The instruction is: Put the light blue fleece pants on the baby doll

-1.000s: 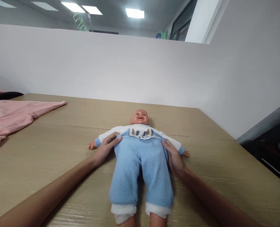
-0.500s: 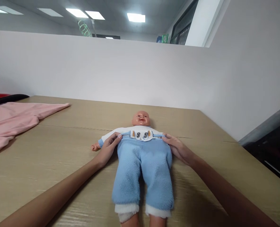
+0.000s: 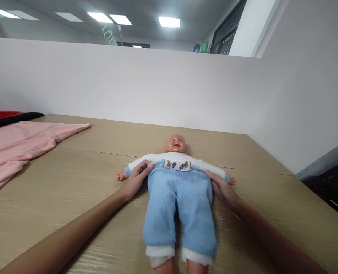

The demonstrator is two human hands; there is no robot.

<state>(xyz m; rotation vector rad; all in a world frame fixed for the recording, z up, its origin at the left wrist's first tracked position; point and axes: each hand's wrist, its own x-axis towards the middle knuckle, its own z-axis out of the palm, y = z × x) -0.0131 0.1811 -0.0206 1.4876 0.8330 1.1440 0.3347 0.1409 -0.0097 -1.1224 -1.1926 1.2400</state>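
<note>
Pose of the two hands at a doll's waist. The doll (image 3: 175, 144) lies face up on the table (image 3: 100, 171), head farthest from the person, arms outstretched. Forearms slant forward and inward from the two lower corners of the view. The left hand (image 3: 138, 177), wrist slightly bent, pinches one side of the waistband of the blue trousers (image 3: 180, 190) between thumb and fingers; the right hand (image 3: 220, 187) grips the opposite side, its fingers partly hidden. The trousers cover both thighs; pink cloth (image 3: 34, 140) lies well apart at left
</note>
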